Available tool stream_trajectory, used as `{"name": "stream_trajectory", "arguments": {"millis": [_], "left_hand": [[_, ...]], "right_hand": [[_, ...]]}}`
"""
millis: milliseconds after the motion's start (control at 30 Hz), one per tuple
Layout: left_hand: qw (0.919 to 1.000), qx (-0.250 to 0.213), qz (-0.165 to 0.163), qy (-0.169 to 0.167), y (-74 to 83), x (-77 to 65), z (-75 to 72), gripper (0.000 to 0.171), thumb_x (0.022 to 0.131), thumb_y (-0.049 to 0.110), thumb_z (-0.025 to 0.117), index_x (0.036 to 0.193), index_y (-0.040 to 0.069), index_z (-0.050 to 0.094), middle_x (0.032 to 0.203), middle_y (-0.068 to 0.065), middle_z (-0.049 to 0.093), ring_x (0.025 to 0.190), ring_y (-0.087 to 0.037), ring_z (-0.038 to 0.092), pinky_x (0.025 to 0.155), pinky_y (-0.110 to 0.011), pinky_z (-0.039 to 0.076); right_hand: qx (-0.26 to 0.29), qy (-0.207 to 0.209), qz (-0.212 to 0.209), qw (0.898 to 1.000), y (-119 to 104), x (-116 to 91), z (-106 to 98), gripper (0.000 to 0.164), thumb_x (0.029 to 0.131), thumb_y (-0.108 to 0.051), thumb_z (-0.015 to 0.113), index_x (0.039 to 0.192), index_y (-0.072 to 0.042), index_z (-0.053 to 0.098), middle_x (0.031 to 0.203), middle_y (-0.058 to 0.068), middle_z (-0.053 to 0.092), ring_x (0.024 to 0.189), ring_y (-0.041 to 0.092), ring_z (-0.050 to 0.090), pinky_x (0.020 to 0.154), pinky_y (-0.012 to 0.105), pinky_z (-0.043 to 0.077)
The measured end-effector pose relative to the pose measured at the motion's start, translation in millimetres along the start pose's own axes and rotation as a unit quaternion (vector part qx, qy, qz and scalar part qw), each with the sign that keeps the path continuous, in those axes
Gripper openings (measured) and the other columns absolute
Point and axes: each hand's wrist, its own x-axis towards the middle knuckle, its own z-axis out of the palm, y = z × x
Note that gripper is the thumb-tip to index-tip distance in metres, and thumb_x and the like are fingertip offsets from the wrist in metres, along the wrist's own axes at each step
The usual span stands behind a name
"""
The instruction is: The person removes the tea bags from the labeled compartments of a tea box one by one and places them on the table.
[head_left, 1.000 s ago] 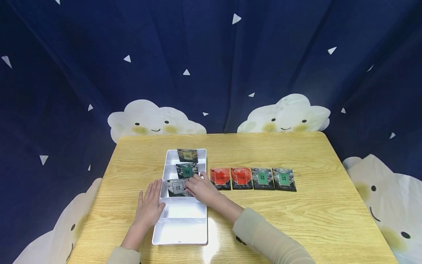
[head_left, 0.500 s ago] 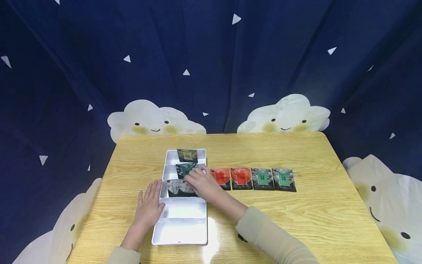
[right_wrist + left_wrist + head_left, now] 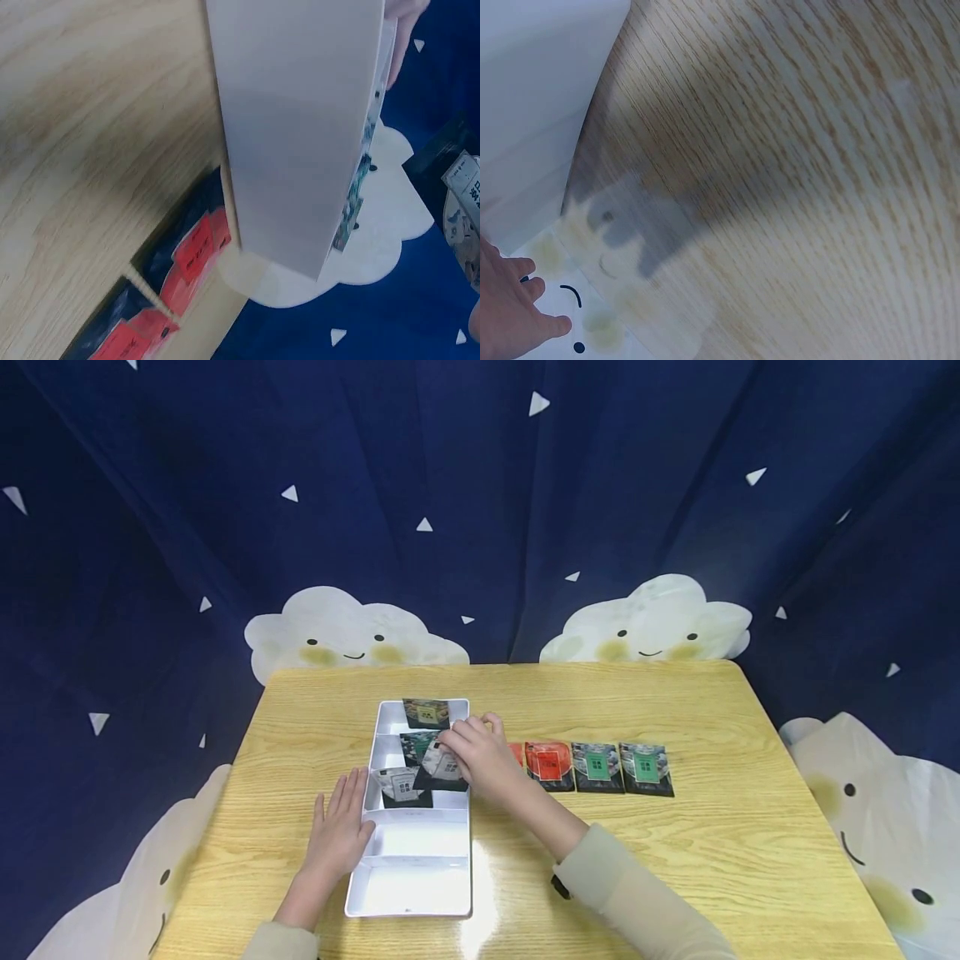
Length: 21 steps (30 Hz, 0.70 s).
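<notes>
A white compartment tray [image 3: 409, 885] stands on the table, holding several sachets. My right hand [image 3: 483, 756] pinches a grey-and-black sachet [image 3: 444, 766] by its top edge, raised over the tray's right side. This sachet also shows at the right edge of the right wrist view, close to a fingertip [image 3: 475, 322]. Another grey sachet [image 3: 402, 785] leans in the third compartment. Behind the held one, a dark green sachet [image 3: 415, 747] is partly covered. A yellow-labelled sachet [image 3: 427, 713] is in the farthest compartment. My left hand [image 3: 337, 827] rests with straight fingers against the tray's left side.
Right of the tray lies a row of sachets: a red one [image 3: 549, 766], two green-labelled ones [image 3: 597, 767], and another red one [image 3: 516, 753] mostly behind my right hand. The wooden table [image 3: 720, 860] ends at a dark blue curtain [image 3: 480, 510] with cloud prints.
My right hand has drawn one grey sachet up and to the right from the third compartment, uncovering another grey sachet. My left hand has stayed in place.
</notes>
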Motion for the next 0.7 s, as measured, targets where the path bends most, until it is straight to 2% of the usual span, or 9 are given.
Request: {"name": "stream_trajectory", "arguments": {"millis": [300,533,700], "left_hand": [[1.0,0.001,0.001,0.001,-0.7,-0.1,0.7,0.071,0.086,0.018,0.048,0.146,0.004,0.012,0.15,-0.02,0.016,0.136,-0.038,0.012,0.107,-0.061,0.006],[1.0,-0.002,-0.001,0.001,-1.2,-0.2,2.0,0.07,0.087,0.018,0.047,0.146,0.004,0.012,0.15,-0.02,0.016,0.136,-0.039,0.012,0.107,-0.06,0.005],[1.0,-0.005,0.0,0.006,-1.5,0.0,2.8,0.07,0.087,0.019,0.046,0.146,0.004,0.013,0.149,-0.02,0.017,0.136,-0.039,0.013,0.107,-0.06,0.005]], "right_hand": [[0.008,0.022,0.056,0.998,27.7,-19.7,-2.7,0.009,0.089,-0.023,0.055,0.089,-0.015,0.059,0.081,-0.004,0.056,0.079,0.014,0.05,0.084,0.043,0.035],[0.011,-0.011,0.087,0.996,40.6,-42.6,-0.5,0.008,0.09,-0.023,0.054,0.091,-0.016,0.059,0.081,-0.004,0.057,0.078,0.015,0.05,0.085,0.044,0.033],[0.012,-0.032,0.091,0.995,42.1,-63.3,10.3,0.007,0.089,-0.022,0.055,0.092,-0.016,0.059,0.081,-0.004,0.058,0.077,0.015,0.05,0.084,0.044,0.034]]}}
